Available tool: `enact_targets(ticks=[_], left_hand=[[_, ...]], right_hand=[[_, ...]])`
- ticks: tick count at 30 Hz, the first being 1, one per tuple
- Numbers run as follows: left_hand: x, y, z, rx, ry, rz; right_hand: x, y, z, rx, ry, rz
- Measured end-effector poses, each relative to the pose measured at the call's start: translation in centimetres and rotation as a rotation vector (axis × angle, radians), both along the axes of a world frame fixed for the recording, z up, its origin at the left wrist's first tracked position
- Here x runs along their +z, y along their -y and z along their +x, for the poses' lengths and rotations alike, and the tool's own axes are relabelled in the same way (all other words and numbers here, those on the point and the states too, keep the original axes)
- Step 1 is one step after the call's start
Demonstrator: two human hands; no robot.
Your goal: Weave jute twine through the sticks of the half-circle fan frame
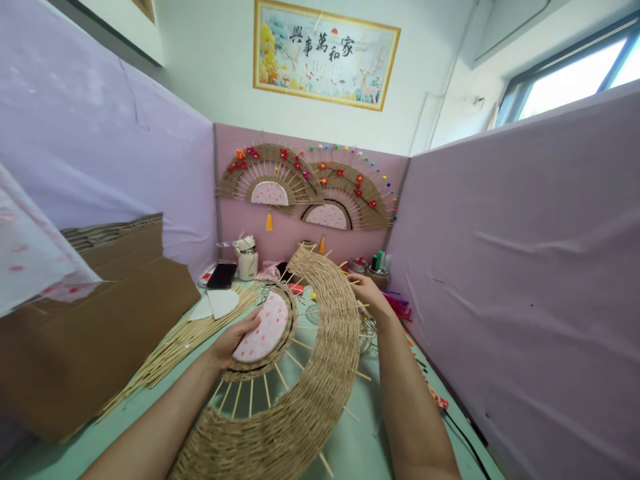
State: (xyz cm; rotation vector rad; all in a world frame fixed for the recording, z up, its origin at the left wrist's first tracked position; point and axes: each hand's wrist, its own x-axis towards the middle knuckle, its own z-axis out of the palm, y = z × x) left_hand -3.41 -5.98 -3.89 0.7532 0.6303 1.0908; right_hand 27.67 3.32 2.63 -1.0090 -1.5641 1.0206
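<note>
Two bare hands work at one woven fan, which is held tilted over the green tabletop [365, 427], its broad outer band sweeping from the lower edge of view up toward the back. The left hand [236, 337] is clamped on the inner part of the woven fan [339, 320] — thumb laid over the pink spotted panel [267, 327], the other fingers hidden behind. The right hand [369, 295] is at the far outer edge of the band, among the protruding stick ends; its fingertips are partly hidden, so I cannot tell whether they are clamped on a stick or merely touching. Pale sticks span the gap between the panel's woven border and the band.

To the left, a bundle of loose sticks [165, 363] lies beside a cardboard box [100, 347], with white cut pieces [223, 303] resting on the bundle's far part. Behind them are a dark phone [221, 275] and a pale bottle [247, 260], standing upright. Two finished-looking fans [345, 177] with red flowers and yellow tassels hang on the pink back panel — below a gold-framed picture [325, 53] on the wall.
</note>
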Motion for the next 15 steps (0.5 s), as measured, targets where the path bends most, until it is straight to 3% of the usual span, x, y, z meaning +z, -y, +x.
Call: enact_targets(ticks=[9, 15], left_hand=[[-0.4, 0.8, 0.2, -0.101, 0.081, -0.032], [-0.3, 1.2, 0.2, -0.085, -0.015, -0.02]], right_hand=[[-0.7, -0.6, 1.2, 0.009, 0.053, 0.021], [0.3, 0.1, 2.5, -0.051, 0.009, 0.048]])
